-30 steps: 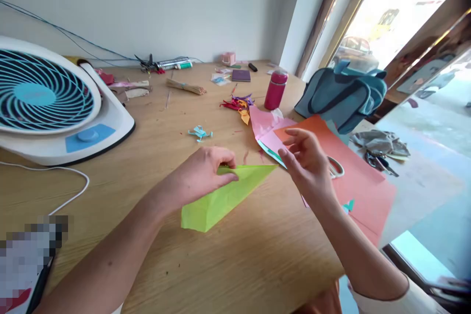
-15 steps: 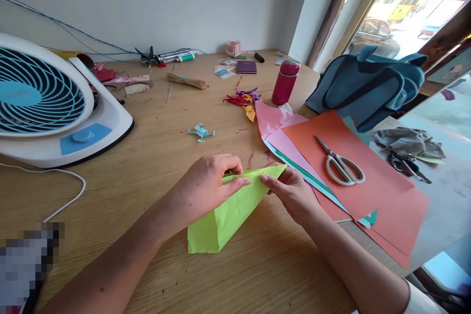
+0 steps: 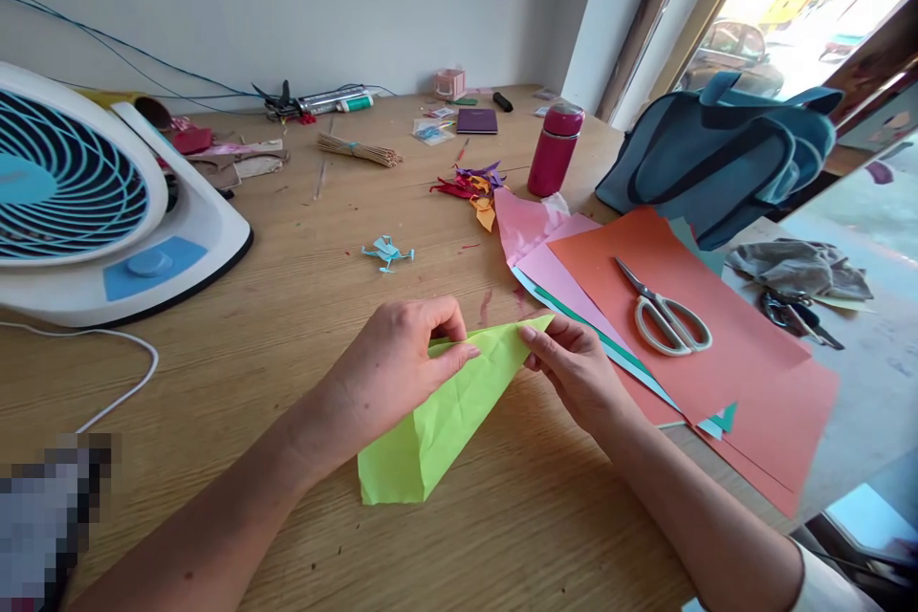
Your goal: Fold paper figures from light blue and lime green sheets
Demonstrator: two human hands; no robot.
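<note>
The folded, tapering lime-green paper sheet (image 3: 448, 416) is held over the light-brown wooden table (image 3: 502, 535), its long axis slanting from a broad near-left end to a tip pointing right and away; the bare left hand (image 3: 407, 356) pinches its upper edge; the bare right hand (image 3: 579, 371) grips near the tip. The step looks like shaping a fold; the next move seems to call for aligned edges; beyond sits a small light-blue folded-paper figure (image 3: 388, 252).

Fan (image 3: 143, 229) cut off by left edge at nine o'clock, object (image 3: 43, 526) at eight pixelated past telling, car (image 3: 732, 55) at two blurred, packets (image 3: 432, 131) at twelve too small to read, right hand (image 3: 580, 373) at four, fingers partly hidden behind lime paper (image 3: 445, 430).
</note>
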